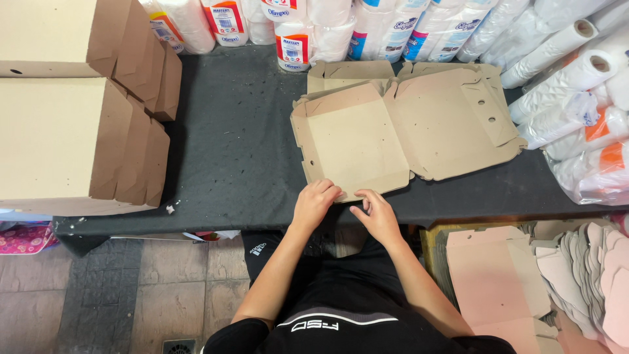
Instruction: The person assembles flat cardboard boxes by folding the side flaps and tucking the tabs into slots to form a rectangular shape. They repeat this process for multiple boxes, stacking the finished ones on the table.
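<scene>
A flat brown cardboard box blank (pixel 406 124) lies open on the dark table (pixel 236 144), its side flaps partly raised. My left hand (pixel 314 202) grips the blank's near edge flap, fingers curled over it. Just to the right, my right hand (pixel 375 213) pinches the same near flap with thumb and fingers. Both hands sit at the table's front edge.
Stacks of folded cardboard boxes (pixel 72 118) fill the table's left side. Wrapped paper rolls (pixel 314 26) line the back, and more rolls in plastic (pixel 576 98) pile at the right. A heap of flat blanks (pixel 524 282) lies lower right, beside my legs.
</scene>
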